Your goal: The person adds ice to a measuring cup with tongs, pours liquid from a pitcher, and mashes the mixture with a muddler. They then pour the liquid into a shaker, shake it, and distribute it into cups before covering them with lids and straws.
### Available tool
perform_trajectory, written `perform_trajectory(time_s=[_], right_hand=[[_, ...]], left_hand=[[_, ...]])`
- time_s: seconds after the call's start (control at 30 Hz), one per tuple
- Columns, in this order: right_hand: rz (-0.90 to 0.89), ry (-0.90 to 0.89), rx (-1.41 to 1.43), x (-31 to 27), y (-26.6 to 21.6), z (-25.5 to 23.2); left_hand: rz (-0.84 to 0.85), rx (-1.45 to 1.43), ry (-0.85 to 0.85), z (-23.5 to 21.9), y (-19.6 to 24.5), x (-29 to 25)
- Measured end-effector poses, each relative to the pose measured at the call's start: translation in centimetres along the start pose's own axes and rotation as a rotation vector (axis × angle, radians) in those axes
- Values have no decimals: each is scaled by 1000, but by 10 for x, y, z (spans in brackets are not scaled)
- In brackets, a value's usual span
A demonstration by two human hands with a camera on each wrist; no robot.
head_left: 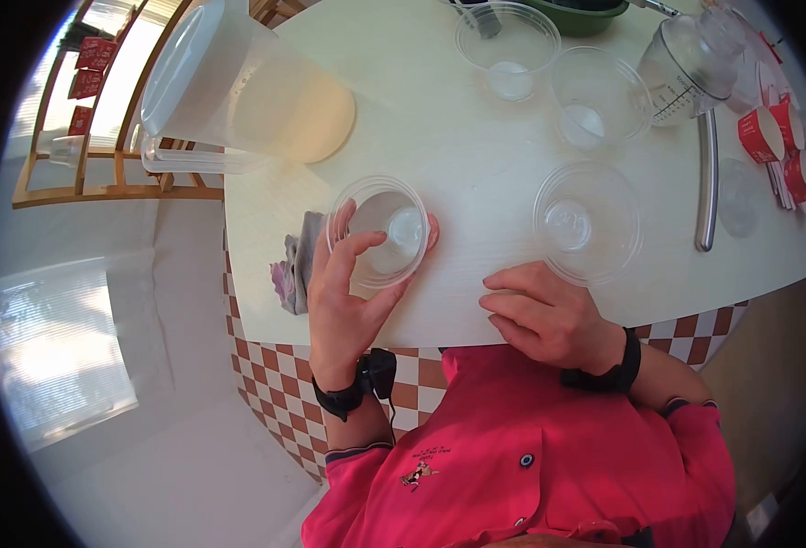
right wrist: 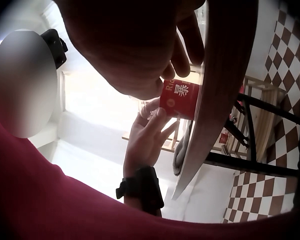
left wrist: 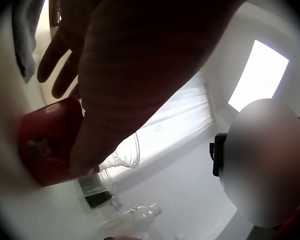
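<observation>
Brown-and-white checked floor shows past the edge of a pale table, and at its near side I can see a cup with red sides standing on the top, just beside a grey cloth. The person's left hand grips that cup, thumb and fingers about its wall near the rim; the right hand is relaxed and holds nothing, fingers loosely bent, near a clear cup. Whether it touches that one, I can't tell. To me the cup walls look thin, so too hard a squeeze might buckle the red-sided one, and a sideways tug at the rim might tip it. A careless sweep of the right hand could knock the clear cup over.
</observation>
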State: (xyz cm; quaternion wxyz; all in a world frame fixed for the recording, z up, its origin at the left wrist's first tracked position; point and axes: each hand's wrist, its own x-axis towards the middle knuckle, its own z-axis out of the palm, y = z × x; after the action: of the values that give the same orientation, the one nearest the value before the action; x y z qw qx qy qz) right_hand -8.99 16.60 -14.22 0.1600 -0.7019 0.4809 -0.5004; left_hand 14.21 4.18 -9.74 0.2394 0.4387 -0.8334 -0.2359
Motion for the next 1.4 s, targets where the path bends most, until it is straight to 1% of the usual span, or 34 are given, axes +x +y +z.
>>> perform_trajectory(time_s=[0.17, 0.23, 0.27, 0.3, 0.33, 0.4, 0.47, 0.5, 0.53, 0.6, 0.63, 0.67, 0.7, 0.73, 0.77, 0.8, 0.83, 0.87, 0.9, 0.93, 1.0, 1.07, 1.1, 1.13, 1.27, 1.3, 1.33, 1.4], right_hand=[[-2, 27, 24, -3, 2, 2], [-11, 26, 42, -4, 3, 2], [-10, 26, 44, -5, 3, 3], [3, 32, 25, -8, 3, 2], [-15, 43, 48, -9, 4, 1], [-23, 42, 80, -15, 6, 5], [-41, 35, 107, -23, 3, -3], [-67, 39, 121, -25, 1, -10], [-99, 35, 150, -28, -1, -19], [-81, 92, 103, -34, -12, -53], [-79, 115, 92, -36, -19, -72], [-15, 212, -51, -40, -22, -104], [40, 317, -178, -44, -23, -132], [108, 400, -265, -51, -15, -151], [193, 494, -409, -59, -6, -169], [368, 611, -422, -64, 5, -186], [433, 694, -471, -67, 20, -207], [578, 762, -489, -68, 34, -223], [622, 780, -560, -70, 52, -240], [662, 783, -581, -70, 64, -251], [736, 790, -616, -65, 85, -267], [737, 715, -659, -61, 104, -278], [736, 672, -677, -60, 112, -282], [726, 673, -700, -60, 117, -285], [691, 648, -732, -64, 139, -300], [704, 660, -687, -67, 139, -302], [716, 681, -650, -66, 135, -304], [768, 741, -642, -59, 108, -299]], left_hand=[[42, 39, 31, 7, -4, 22], [-8, 46, 48, 7, -6, 33], [-15, 26, 49, 12, -6, 45], [-57, -14, 46, 13, -2, 52], [-68, 25, 71, 16, -3, 58], [-12, 39, 77, 19, -17, 69], [-13, -26, 91, 23, -34, 74], [-13, -64, 92, 25, -33, 74], [-25, -92, 99, 24, -30, 73], [-51, -77, 146, 24, -23, 65], [-60, -19, 210, 18, -18, 54], [-75, 31, 275, 19, -11, 42], [-55, 31, 386, 19, -9, 33], [-19, 22, 433, 19, -12, 24], [17, 16, 480, 16, -16, 13], [51, 14, 526, 13, -22, 2], [138, 26, 450, 10, -30, -6], [223, 37, 376, 9, -39, -13], [305, 48, 306, 8, -44, -19], [267, -26, 203, 10, -37, -21], [191, -172, 5, 20, 0, -16], [129, -220, -48, 35, 51, -2], [182, -239, -74, 43, 62, 5], [229, -255, -99, 51, 69, 10], [316, -288, -193, 75, 76, 27], [306, -296, -199, 77, 77, 28], [307, -309, -204, 79, 77, 31], [306, -334, -202, 82, 77, 34]])
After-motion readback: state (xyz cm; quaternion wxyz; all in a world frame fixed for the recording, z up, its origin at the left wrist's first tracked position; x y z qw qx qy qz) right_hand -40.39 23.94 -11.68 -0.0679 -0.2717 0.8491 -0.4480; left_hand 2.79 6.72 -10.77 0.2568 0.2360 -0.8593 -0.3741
